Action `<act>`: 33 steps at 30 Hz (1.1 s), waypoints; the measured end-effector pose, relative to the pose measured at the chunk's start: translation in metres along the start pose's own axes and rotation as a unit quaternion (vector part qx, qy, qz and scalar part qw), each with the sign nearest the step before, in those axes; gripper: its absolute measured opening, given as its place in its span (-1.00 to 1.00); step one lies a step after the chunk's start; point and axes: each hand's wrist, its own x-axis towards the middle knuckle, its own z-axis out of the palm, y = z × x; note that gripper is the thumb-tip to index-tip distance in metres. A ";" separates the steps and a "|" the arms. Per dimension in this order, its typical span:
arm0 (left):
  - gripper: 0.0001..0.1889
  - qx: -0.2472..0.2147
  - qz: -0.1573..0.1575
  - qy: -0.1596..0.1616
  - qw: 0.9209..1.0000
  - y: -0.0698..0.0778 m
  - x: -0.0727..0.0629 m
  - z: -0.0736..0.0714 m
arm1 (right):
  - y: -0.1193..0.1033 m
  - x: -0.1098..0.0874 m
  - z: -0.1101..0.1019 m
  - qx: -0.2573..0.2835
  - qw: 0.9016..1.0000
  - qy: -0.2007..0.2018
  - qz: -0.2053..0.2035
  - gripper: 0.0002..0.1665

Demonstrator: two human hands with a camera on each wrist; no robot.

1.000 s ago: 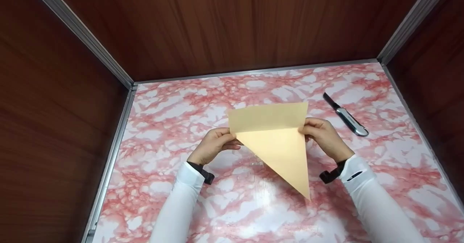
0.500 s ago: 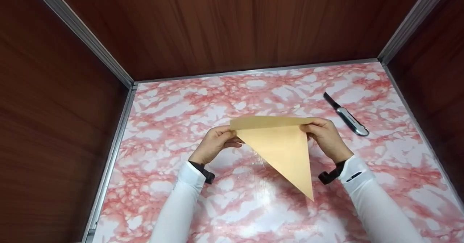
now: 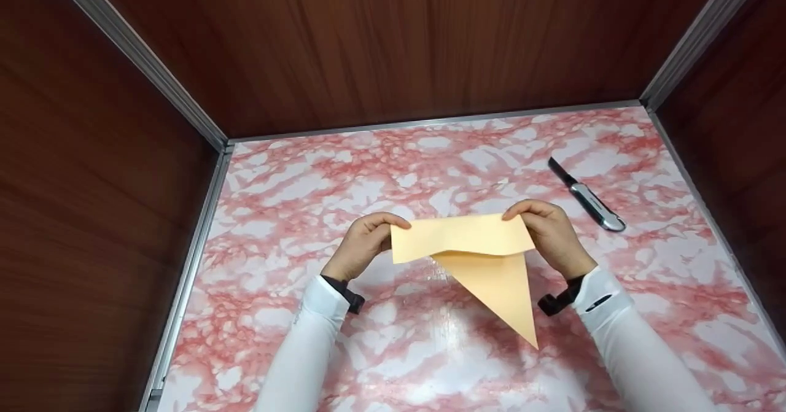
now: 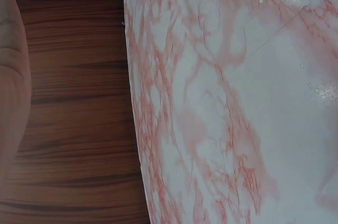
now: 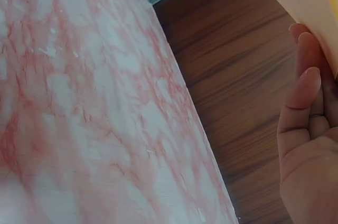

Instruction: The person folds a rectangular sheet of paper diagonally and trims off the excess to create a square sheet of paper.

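**Top Band Turned Down Over Triangular Panel**

The yellow paper (image 3: 491,237) is held between the two hands, over the near-central part of the marbled table (image 3: 295,215), and appears raised from its surface. Compared with the two preceding head views, the upper band, which extended away from the person and then tipped over, now hangs toward the person. It covers the upper part of the triangular panel (image 3: 497,289), whose point faces the person, toward the right.

Hand state: the left hand (image 3: 365,243) pinches the left end of the folded edge, index fingertip on top. The right hand (image 3: 549,234) pinches the right end in the same manner. The left wrist view shows only a margin of the left hand, without the paper; the right wrist view shows the right fingers at the sheet.

Fold condition: the band's lower edge is wavy and stands off the panel, with a shadow beneath. Its left end projects past the panel's slanted side. The fold is therefore judged to be turned over but not pressed flat. Whether the top edge is sharply creased cannot be told.

The utility knife (image 3: 595,206) lies to the right, apart from both hands, in an unchanged position.
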 end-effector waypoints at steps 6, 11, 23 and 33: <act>-0.67 -0.034 -0.023 0.024 0.999 0.001 -0.001 0.002 | 0.000 -0.001 0.000 -0.018 0.999 -0.028 -0.022 -0.68; -0.75 -0.013 -0.023 0.056 0.998 -0.001 0.000 0.005 | 0.003 -0.001 0.001 -0.050 0.998 -0.025 -0.021 -0.75; -0.65 0.034 -0.020 0.079 0.996 -0.004 -0.001 0.004 | 0.004 -0.001 -0.002 -0.164 0.986 -0.025 0.014 -0.50; -0.58 0.117 -0.005 0.071 0.991 0.002 -0.001 0.005 | -0.001 -0.003 -0.004 -0.232 0.972 -0.024 0.029 -0.44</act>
